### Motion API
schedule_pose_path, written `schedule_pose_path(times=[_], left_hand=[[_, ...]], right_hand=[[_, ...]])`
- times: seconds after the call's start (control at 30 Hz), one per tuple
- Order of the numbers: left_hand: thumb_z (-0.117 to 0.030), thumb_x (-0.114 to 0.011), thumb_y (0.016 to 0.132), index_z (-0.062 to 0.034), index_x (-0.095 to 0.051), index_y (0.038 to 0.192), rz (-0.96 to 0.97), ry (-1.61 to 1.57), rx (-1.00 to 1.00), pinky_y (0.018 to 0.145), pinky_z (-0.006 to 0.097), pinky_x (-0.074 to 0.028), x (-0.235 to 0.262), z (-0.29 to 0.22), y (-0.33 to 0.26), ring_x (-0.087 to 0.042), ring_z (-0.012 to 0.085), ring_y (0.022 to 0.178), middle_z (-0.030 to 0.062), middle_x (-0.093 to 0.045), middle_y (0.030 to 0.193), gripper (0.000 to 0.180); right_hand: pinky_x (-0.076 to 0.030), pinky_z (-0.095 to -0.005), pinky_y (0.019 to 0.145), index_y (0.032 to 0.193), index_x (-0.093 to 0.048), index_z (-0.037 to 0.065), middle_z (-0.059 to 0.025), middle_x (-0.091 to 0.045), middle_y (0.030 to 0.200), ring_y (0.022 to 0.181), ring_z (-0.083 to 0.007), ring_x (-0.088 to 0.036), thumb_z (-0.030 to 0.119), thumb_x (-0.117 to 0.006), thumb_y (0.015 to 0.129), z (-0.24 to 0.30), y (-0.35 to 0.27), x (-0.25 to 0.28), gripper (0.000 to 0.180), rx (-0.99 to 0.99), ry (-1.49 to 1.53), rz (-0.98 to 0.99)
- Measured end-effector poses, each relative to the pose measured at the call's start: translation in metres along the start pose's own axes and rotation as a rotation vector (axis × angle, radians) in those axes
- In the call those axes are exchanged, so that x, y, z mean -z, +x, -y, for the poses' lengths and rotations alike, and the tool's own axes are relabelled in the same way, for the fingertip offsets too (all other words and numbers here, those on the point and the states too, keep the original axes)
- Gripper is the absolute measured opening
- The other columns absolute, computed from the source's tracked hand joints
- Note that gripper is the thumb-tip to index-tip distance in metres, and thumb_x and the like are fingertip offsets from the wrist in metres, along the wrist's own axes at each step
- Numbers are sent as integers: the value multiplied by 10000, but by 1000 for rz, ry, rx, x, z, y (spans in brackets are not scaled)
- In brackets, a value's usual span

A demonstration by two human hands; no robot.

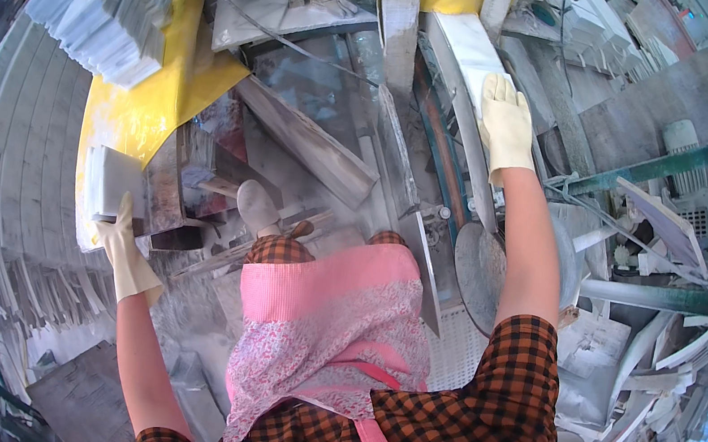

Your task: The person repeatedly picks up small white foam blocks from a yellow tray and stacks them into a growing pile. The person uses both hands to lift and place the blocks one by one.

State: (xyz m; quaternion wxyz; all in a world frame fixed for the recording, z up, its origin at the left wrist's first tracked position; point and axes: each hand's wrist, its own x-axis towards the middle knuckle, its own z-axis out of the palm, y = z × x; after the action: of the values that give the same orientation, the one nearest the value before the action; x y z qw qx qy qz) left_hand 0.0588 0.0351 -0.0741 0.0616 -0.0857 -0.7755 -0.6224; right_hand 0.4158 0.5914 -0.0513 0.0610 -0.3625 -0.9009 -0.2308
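My right hand, in a cream rubber glove, presses flat with straight fingers on a white stone slab. The slab lies lengthwise on a narrow track running away from me. On my left, my gloved left hand holds the near end of a small stack of white stone tiles, with the thumb up along its side and the other fingers partly hidden. That stack rests on a wet yellow sheet.
A tall pile of white slabs stands at the far left. A round grey disc sits beside my right forearm. A dusty wooden beam slants across the middle. Green bars and a black cable cross the area.
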Motion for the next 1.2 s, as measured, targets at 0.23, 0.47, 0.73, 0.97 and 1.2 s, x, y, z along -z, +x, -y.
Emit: schedule_pose_path(times=[0.23,0.47,0.73,0.97,1.2], left_hand=[[-241,-812,859,82,-484,1405,20,176,147,898,353,-506,1,-16,-5,-633,245,1079,202,-629,1295,714],[-257,-857,817,50,-596,1221,-60,151,258,795,345,-548,-9,-27,-22,-673,217,935,174,-701,1110,570],[-412,-854,781,47,-687,1091,-40,347,292,800,402,-572,-17,-41,-13,-727,304,829,187,-748,944,578],[-347,-888,713,59,-568,1283,80,395,246,910,413,-544,-6,-38,-8,-692,369,1028,252,-698,1138,770],[-295,-977,549,-9,-143,1600,357,142,45,1091,432,-441,21,-31,-15,-467,405,1383,277,-444,1509,1372]], right_hand=[[-412,-448,1137,1470,-451,12,-137,-507,1509,1408,-285,-475,198,-471,988,-4,20,-14,518,49,-47,-80],[-543,-540,884,1405,-546,159,-191,-687,1243,1030,-428,-690,409,-616,951,-18,33,23,523,-10,315,-27],[-496,-352,863,1177,-669,11,-90,-701,1045,934,-188,-653,341,-631,983,170,93,152,385,-213,1847,-157],[-524,-341,787,1107,-666,-4,-95,-704,989,848,-188,-660,247,-682,964,421,32,213,289,-187,2138,93],[-512,-380,705,1033,-669,-4,-117,-674,874,797,-223,-659,338,-735,914,489,-31,240,368,-170,1781,71]])
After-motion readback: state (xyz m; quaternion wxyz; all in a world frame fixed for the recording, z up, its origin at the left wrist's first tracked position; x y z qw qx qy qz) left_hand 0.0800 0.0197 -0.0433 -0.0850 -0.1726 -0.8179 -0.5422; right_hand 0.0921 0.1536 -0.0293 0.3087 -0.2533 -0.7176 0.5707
